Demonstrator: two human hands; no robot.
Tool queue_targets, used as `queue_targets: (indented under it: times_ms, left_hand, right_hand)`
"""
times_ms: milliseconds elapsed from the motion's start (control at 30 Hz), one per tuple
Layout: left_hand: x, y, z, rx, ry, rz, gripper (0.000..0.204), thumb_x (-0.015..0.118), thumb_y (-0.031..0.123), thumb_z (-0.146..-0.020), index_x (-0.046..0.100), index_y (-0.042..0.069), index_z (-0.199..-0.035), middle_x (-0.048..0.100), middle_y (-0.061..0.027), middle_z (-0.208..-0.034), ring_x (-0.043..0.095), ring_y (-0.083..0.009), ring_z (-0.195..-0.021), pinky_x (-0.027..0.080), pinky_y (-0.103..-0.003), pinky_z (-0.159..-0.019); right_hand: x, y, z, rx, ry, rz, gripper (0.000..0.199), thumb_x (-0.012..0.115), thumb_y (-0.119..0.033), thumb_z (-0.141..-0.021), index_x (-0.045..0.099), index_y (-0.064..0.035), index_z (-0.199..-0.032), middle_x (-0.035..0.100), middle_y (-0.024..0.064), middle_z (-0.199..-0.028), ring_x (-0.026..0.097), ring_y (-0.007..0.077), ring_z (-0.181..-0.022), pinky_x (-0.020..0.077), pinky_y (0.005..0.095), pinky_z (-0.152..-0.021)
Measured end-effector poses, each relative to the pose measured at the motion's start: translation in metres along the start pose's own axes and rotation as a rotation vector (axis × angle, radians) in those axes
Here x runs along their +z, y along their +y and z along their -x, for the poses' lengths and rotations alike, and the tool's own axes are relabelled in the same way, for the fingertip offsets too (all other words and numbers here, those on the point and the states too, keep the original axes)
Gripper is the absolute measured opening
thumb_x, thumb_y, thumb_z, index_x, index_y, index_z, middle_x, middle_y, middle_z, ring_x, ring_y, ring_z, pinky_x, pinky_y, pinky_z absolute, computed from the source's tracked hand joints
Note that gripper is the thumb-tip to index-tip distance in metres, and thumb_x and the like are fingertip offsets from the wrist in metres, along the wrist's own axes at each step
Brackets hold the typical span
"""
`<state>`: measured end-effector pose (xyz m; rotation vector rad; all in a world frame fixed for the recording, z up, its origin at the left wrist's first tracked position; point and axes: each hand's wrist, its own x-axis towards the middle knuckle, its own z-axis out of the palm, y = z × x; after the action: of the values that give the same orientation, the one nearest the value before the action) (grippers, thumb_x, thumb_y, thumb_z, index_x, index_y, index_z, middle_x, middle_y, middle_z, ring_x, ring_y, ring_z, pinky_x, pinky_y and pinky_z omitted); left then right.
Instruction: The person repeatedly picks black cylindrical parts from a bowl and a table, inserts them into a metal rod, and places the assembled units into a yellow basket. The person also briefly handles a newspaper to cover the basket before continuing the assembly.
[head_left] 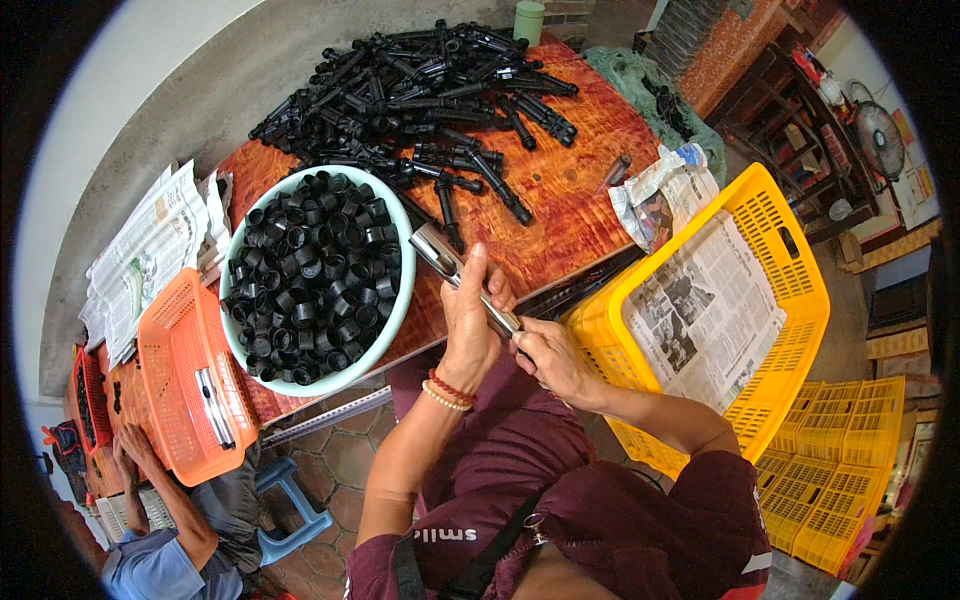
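Observation:
A silver metal tube (433, 250) with a wider upper end slants across my lap, just in front of the table edge. Wrapped round its middle is my left hand (472, 325), with red and pale bead bracelets on the wrist. My right hand (556, 362) is closed on the tube's lower end, where a dark tip shows between the fingers. Left of the hands, short black plastic rings (310, 270) fill a pale green basin (403, 285). Behind them, long black rod-like parts (400, 95) lie heaped on the reddish wooden table (560, 205).
At right stands a yellow crate (805, 310) lined with newspaper (735, 310). An orange basket (165, 340) at left holds silver tubes (215, 408). Beside it, a co-worker in a blue shirt (165, 572) works. A blue stool (295, 525) and stacked yellow crates (830, 480) stand lower down.

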<state>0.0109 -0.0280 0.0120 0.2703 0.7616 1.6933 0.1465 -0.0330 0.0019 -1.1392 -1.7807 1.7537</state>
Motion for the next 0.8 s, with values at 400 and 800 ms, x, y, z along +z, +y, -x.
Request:
queue_targets:
  times_ms: [400,800]
  left_hand:
    - [-0.014,0.043,-0.010,0.215,-0.042,0.122,0.052,0.051,0.061,-0.089,0.053,0.009,-0.093,0.048,0.0009,-0.071,0.048,-0.0128,-0.067,0.047,-0.030,-0.069]
    - [-0.006,0.036,0.004,0.103,-0.042,0.333,0.036,0.052,0.021,-0.096,0.038,0.017,-0.063,0.027,0.0078,-0.052,0.027,-0.0048,-0.045,0.031,-0.022,-0.046]
  right_hand:
    - [-0.012,-0.028,-0.002,0.128,-0.343,-0.067,0.029,0.060,-0.033,-0.093,0.061,-0.0041,-0.096,0.053,0.0020,-0.053,0.052,0.0148,-0.042,0.0416,0.0293,-0.042]
    - [-0.015,-0.020,0.007,-0.625,0.204,1.069,0.026,0.069,-0.017,-0.082,0.046,-0.0046,-0.085,0.060,0.0132,-0.066,0.064,0.0314,-0.058,0.0499,0.0400,-0.050]
